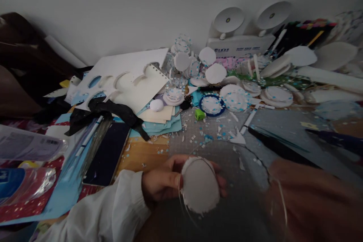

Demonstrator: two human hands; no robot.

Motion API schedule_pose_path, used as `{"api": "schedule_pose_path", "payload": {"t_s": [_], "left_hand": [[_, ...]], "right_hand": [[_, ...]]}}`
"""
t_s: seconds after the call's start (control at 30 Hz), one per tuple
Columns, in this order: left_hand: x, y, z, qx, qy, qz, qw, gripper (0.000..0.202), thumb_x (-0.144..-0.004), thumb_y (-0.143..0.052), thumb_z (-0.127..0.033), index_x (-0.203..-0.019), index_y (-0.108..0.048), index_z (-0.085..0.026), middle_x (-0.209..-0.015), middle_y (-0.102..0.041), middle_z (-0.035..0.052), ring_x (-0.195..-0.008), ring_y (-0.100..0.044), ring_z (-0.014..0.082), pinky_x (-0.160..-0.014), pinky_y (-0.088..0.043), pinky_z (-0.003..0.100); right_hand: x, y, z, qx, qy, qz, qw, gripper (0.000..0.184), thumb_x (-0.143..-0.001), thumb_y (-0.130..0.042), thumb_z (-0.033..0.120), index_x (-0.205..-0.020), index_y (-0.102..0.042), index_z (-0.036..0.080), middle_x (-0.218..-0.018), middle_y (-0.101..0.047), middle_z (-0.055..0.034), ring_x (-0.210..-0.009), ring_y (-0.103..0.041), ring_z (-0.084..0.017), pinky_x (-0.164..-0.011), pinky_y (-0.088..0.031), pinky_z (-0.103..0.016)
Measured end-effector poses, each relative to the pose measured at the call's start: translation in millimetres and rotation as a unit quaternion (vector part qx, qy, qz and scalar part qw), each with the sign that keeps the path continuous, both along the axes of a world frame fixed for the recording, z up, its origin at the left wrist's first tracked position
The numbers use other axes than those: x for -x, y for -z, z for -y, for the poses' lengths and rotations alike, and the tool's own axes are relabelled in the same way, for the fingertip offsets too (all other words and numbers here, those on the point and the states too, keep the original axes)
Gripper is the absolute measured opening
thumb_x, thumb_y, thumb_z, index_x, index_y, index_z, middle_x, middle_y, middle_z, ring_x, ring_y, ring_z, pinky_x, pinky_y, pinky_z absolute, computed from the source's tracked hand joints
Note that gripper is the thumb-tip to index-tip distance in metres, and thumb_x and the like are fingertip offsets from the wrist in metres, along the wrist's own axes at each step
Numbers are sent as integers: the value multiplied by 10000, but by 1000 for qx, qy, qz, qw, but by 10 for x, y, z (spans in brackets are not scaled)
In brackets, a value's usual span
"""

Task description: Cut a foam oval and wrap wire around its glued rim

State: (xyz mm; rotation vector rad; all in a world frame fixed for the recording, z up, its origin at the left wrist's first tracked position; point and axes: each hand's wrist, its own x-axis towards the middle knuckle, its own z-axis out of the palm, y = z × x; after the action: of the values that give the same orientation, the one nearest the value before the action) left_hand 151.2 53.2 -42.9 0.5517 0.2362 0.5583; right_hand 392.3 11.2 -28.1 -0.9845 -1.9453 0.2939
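My left hand (163,181), in a white sleeve, holds a round white foam disc (200,186) with rough edges just above the grey cutting mat (198,147). A thin thread or wire loops around the disc. My right hand (306,200) is very close to the camera at the lower right and badly blurred; a thin strand runs across it, and its fingers cannot be made out.
Several white foam discs (215,72), some dotted blue, lie piled at the back centre. A cut white foam board (124,83), black ribbon (107,111), blue paper, a green sharpener (200,114), a craft knife (248,121) and white scraps litter the table. A white box (241,45) stands against the wall.
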Motion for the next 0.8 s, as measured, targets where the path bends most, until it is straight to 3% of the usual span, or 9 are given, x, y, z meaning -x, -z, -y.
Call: {"api": "schedule_pose_path", "payload": {"t_s": [0.07,0.2,0.3,0.43,0.57,0.67,0.73,0.8], "left_hand": [[-7,-12,-8,-7,12,2,1000,731,-607,-819,-490,-1213,-620,-132,-1131,-675,173,-1029,-649,260,-848,-490,321],[-11,-37,-8,-18,18,-15,1000,679,-632,-805,-465,-1201,-632,-137,-1089,-693,175,-952,-676,244,-775,-498,288],[5,-42,5,-32,-6,-59,998,608,-615,-820,-404,-1139,-676,-131,-972,-726,132,-834,-685,198,-722,-491,240],[21,-51,18,-40,-38,-92,994,584,-586,-830,-348,-1115,-693,-143,-925,-736,89,-798,-674,172,-727,-489,224],[19,-73,12,-66,-87,-102,989,597,-621,-806,-334,-1172,-661,-157,-1033,-721,116,-905,-673,199,-790,-492,250],[10,-82,-2,-91,-142,-96,981,609,-655,-783,-326,-1226,-620,-190,-1140,-687,129,-1035,-648,257,-876,-489,329],[-2,-84,-10,-91,-184,-103,973,585,-664,-781,-309,-1218,-620,-206,-1182,-672,120,-1073,-634,262,-872,-495,322],[-19,-83,-17,-88,-210,-110,967,573,-661,-790,-294,-1203,-625,-207,-1198,-666,113,-1081,-630,248,-847,-503,289]], "right_hand": [[102,9,-107,59,46,-104,992,271,-845,-523,75,-1037,-561,264,-965,-532,-67,-892,-540,-204,-745,-504,-302],[294,53,-254,233,-76,-158,957,143,-923,-484,215,-1039,-557,257,-960,-532,-38,-774,-573,-148,-658,-528,-245],[315,93,-250,318,-150,-145,925,195,-937,-478,283,-1127,-510,256,-1011,-571,-51,-870,-604,-174,-727,-549,-280],[304,151,-209,342,-184,-152,909,254,-927,-501,280,-1180,-484,258,-1057,-587,-63,-954,-619,-192,-750,-563,-278],[346,206,-212,319,-106,-210,918,262,-882,-555,206,-1124,-479,270,-1009,-604,-37,-892,-638,-165,-736,-564,-250],[351,177,-233,311,-58,-191,929,137,-839,-550,156,-922,-493,248,-775,-565,14,-672,-589,-129,-573,-523,-201],[339,120,-240,324,-101,-147,929,99,-815,-513,137,-782,-503,229,-648,-510,36,-547,-509,-102,-472,-447,-166],[333,61,-232,357,-161,-120,912,120,-783,-503,113,-737,-524,222,-622,-517,38,-535,-507,-92,-473,-430,-158]]}}
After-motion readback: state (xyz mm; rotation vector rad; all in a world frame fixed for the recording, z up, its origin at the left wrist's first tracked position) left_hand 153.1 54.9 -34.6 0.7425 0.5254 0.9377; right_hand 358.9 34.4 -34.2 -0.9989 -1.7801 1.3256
